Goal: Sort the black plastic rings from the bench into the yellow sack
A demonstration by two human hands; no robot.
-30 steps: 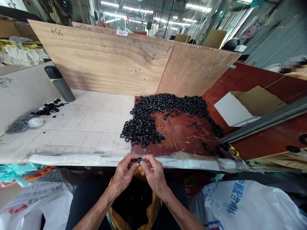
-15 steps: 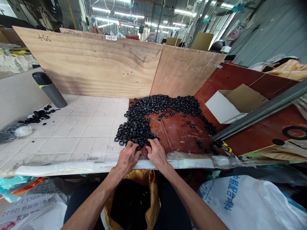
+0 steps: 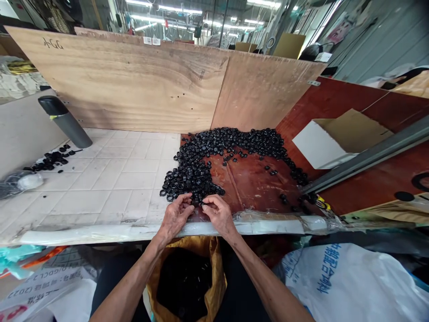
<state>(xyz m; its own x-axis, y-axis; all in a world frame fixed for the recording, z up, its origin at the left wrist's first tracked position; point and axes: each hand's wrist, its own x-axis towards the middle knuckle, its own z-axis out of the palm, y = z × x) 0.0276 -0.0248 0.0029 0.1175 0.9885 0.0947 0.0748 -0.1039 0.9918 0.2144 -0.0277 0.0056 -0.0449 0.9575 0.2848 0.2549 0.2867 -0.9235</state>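
Note:
A pile of small black ring-shaped parts lies on the table, curving along the back panel and down toward its front edge. At the near end of the pile, my left hand is closed in a pinch on a small black part. Close beside it, my right hand also pinches a small black part between thumb and fingers. The fingertips nearly meet, and they partly hide the parts. Below the table edge, between my legs, an open yellow-brown sack holds dark contents that are hard to make out.
A wooden panel closes off the back. To the left stand a dark grey bottle and a few loose black parts. An open white box sits behind a metal bar at right. White sacks flank my legs.
Both hands have drawn closer together at the pile's near end, the right one moving left. The fingertips now come together around small black parts. The camera view has shifted slightly.

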